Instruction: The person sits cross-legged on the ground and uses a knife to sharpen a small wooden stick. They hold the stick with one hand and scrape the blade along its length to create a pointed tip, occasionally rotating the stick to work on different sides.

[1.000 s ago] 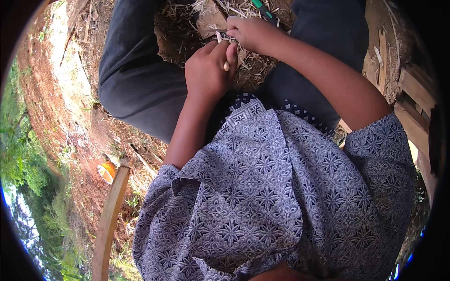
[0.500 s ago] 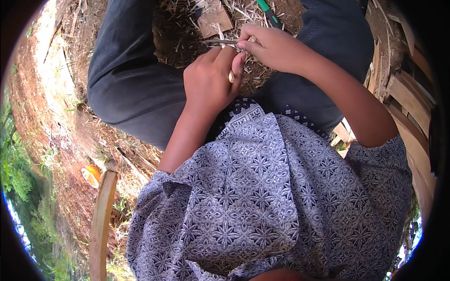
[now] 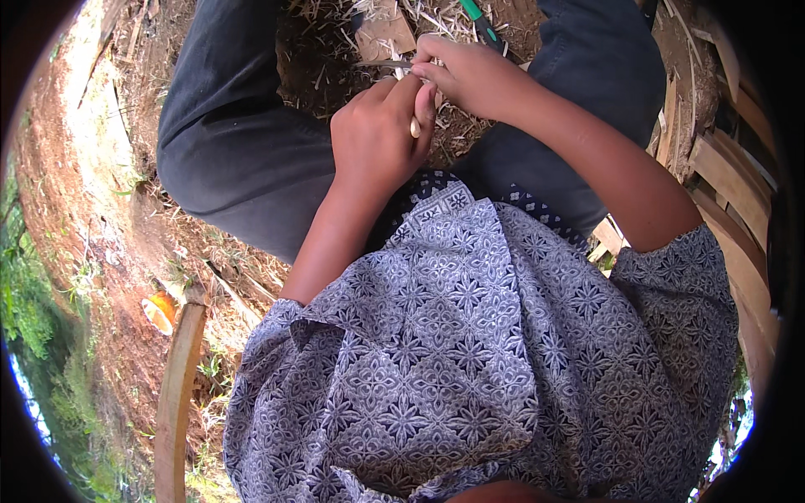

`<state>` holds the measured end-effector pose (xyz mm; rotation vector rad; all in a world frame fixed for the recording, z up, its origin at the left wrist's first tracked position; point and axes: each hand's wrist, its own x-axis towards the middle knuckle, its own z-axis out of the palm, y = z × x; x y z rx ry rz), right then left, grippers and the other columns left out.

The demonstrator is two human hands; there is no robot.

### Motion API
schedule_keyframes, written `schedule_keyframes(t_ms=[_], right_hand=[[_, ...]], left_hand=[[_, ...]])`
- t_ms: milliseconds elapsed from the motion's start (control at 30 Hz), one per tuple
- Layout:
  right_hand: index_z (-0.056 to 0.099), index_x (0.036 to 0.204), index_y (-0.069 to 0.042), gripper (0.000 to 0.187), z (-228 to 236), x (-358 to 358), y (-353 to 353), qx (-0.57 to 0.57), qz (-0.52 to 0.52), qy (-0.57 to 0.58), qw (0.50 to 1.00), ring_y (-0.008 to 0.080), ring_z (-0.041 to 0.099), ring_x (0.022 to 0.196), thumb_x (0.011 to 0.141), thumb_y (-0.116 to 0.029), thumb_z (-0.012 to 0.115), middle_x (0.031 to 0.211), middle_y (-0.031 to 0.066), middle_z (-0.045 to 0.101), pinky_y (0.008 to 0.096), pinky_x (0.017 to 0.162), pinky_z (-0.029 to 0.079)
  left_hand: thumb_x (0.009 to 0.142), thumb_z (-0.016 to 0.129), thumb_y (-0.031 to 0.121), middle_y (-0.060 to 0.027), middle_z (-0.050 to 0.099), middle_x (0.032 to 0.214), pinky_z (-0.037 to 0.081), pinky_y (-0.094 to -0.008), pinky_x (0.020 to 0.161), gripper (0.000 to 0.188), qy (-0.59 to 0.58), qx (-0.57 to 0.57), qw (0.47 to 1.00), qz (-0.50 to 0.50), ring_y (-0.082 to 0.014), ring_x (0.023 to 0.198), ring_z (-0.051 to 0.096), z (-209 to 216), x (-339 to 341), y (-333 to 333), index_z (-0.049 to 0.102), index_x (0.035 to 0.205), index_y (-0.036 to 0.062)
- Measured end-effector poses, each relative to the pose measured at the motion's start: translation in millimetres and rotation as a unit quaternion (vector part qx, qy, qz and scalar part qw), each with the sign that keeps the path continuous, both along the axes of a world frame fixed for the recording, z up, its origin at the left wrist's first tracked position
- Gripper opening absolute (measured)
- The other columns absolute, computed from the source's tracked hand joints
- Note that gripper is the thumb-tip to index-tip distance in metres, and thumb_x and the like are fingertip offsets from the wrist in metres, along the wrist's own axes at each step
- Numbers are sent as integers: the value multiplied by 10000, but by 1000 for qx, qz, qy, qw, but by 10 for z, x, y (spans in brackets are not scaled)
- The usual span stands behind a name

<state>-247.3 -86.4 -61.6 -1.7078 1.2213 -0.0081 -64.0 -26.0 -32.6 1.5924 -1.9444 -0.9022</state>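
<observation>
My left hand [image 3: 376, 130] is closed around a thin, pale wooden stick [image 3: 415, 127], whose rounded end sticks out beside the thumb. The stick's other end shows just past the knuckles. Against that far end lies the narrow grey blade of a knife [image 3: 382, 64], pointing left. My right hand [image 3: 459, 74] pinches the knife, its fingers hiding the handle and touching or nearly touching the left hand's fingers. Both hands are between my bent legs, over ground strewn with shavings.
Pale wood shavings [image 3: 436, 21] surround a flat brown wooden piece [image 3: 386, 35] beyond my hands. A green-and-black handle [image 3: 481, 25] lies beside it. Long wooden slats [image 3: 731, 172] are stacked at right. At left stand a wooden post [image 3: 178, 402] and an orange object [image 3: 159, 312].
My right hand and the knife have shifted slightly left and away from me, and the blade now sits at the stick's far end. My left hand has barely moved.
</observation>
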Motion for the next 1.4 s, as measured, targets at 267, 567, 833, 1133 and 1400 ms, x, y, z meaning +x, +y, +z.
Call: schedule_keyframes(t_ms=[267, 567, 833, 1133, 1400], right_hand=[[639, 1095, -89, 268, -698, -210, -54, 24, -108, 86, 990, 293, 672, 747, 1029, -345, 597, 780, 142, 664, 438, 690, 501], [622, 1082, -78, 252, 313, -44, -63, 105, -4, 42, 994, 238, 636, 726, 1043, -325, 590, 798, 117, 641, 408, 688, 482], [627, 1041, -90, 273, 33, 10, 23, 5, -11, -19, 1000, 311, 664, 695, 1010, -362, 617, 753, 137, 662, 456, 646, 489], [618, 1088, -90, 257, -621, -53, -94, -3, -95, 70, 993, 296, 684, 728, 1035, -337, 578, 758, 137, 662, 453, 680, 508], [622, 1097, -92, 244, 361, -31, -106, 88, -14, 31, 996, 254, 631, 676, 1046, -327, 580, 766, 124, 642, 421, 664, 479]], left_hand=[[1034, 558, 227, -142, 589, 723, 470, -474, 580, 254, -7, 31, 999, 0, -387, 657, 615, 70, 0, 35, 620, 854, 59], [1046, 587, 238, -180, 559, 700, 454, -400, 574, 299, 42, 26, 998, 44, -386, 623, 581, 21, 123, 31, 620, 852, 14], [1020, 634, 177, -187, 555, 699, 446, -406, 565, 244, 39, 7, 998, 39, -394, 612, 558, -40, 119, 4, 618, 850, 2], [1050, 588, 226, -142, 571, 659, 458, -392, 560, 275, 27, 18, 999, 44, -337, 578, 602, -1, 56, -30, 607, 857, 32], [1093, 483, 239, -140, 611, 734, 492, -409, 615, 251, 28, 35, 999, 23, -358, 654, 642, 30, 100, 70, 594, 988, 39]])
